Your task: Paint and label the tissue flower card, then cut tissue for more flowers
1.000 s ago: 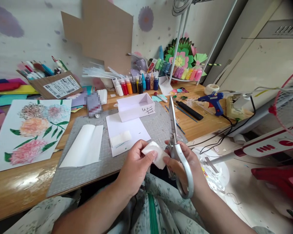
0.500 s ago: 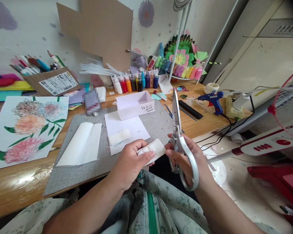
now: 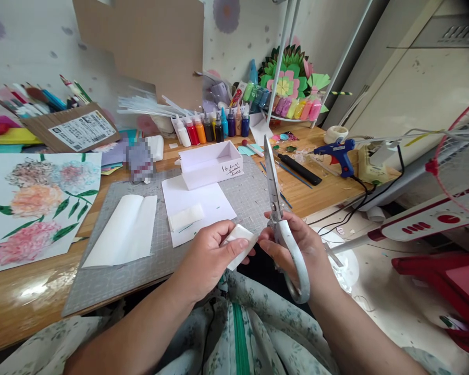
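My left hand (image 3: 213, 252) pinches a small folded piece of white paper (image 3: 240, 242) between thumb and fingers, over the mat's front edge. In my right hand (image 3: 297, 245) is a pair of scissors (image 3: 275, 192), its blades pointing up and away from me. The right fingertips are close to the paper's right corner; I cannot tell if they touch it. On the grey cutting mat (image 3: 101, 281) are a white sheet (image 3: 219, 208) with a smaller folded white piece (image 3: 186, 216) on it, and a larger creased white paper (image 3: 119, 234) to the left.
Behind the sheet stands an open white box (image 3: 213, 174). Paint bottles (image 3: 207, 127) line the back. A flower picture (image 3: 35, 208) and a cardboard pen box (image 3: 74, 127) are at left. On the right lie a black bar (image 3: 299, 169) and a blue glue gun (image 3: 340, 153) with cords.
The folded paper now looks shorter and more tilted in my left hand. My right hand with the scissors has shifted slightly left in view, and the whole view has moved a little.
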The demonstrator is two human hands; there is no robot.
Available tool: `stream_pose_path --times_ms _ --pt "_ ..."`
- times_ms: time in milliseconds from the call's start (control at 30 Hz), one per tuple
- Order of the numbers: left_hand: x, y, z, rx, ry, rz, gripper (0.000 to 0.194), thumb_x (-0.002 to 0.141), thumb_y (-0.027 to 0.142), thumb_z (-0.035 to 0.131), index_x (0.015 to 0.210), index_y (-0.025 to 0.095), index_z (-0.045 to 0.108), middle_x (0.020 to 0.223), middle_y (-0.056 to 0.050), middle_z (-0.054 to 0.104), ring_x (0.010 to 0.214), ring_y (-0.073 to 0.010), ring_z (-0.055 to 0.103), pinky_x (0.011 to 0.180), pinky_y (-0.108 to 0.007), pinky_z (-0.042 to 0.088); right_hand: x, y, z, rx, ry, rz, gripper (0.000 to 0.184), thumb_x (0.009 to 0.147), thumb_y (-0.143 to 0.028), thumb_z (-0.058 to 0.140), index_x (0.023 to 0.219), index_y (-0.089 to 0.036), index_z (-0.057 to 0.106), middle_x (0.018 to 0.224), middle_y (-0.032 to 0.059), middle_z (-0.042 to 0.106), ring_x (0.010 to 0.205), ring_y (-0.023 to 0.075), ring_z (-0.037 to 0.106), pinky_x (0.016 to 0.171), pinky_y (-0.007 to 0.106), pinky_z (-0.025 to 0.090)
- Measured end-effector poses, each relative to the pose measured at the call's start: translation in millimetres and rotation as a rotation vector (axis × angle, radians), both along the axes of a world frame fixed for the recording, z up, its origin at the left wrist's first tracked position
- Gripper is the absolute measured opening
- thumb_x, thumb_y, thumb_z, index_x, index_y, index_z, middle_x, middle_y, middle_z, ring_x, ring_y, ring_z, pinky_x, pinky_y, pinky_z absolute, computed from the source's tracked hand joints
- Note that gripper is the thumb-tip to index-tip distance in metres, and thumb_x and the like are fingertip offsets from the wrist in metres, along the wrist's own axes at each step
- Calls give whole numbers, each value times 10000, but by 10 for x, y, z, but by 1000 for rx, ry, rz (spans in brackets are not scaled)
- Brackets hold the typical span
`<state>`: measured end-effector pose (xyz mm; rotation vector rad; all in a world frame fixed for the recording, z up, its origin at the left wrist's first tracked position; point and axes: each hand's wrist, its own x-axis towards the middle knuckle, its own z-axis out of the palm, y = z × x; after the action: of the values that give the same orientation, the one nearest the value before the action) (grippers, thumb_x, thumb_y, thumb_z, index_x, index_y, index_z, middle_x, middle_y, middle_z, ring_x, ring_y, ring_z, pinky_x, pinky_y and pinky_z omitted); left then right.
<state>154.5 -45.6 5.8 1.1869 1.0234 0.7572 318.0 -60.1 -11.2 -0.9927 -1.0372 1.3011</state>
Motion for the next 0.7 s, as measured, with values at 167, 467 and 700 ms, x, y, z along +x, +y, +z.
stream_pose_path --times_ms 167,467,700 --pt "38 -19 -5 72 30 29 195 801 345 644 747 165 594 650 16 631 578 -100 535 526 -196 368 -53 16 48 -9 -28 -57 471 604 -243 775 998 -212 518 696 -37 623 552 106 588 516 237 521" --pt "37 -69 11 60 7 59 216 826 353 610 709 172 617 642 3 661 575 -114 572 522 -204 388 -38 -93 -22 167 -199 -118 332 730 -180 665 1028 -223 525 688 -28 578 603 104 562 575 225 488" --pt "-55 -58 20 -43 -171 21 203 824 368 625 836 168 662 692 -25 689 626 -136 626 597 -229 476 294 -442 -191 110 -276 184 538 780 -551 629 1200 -271 442 812 11 559 694 146 544 615 245 471"
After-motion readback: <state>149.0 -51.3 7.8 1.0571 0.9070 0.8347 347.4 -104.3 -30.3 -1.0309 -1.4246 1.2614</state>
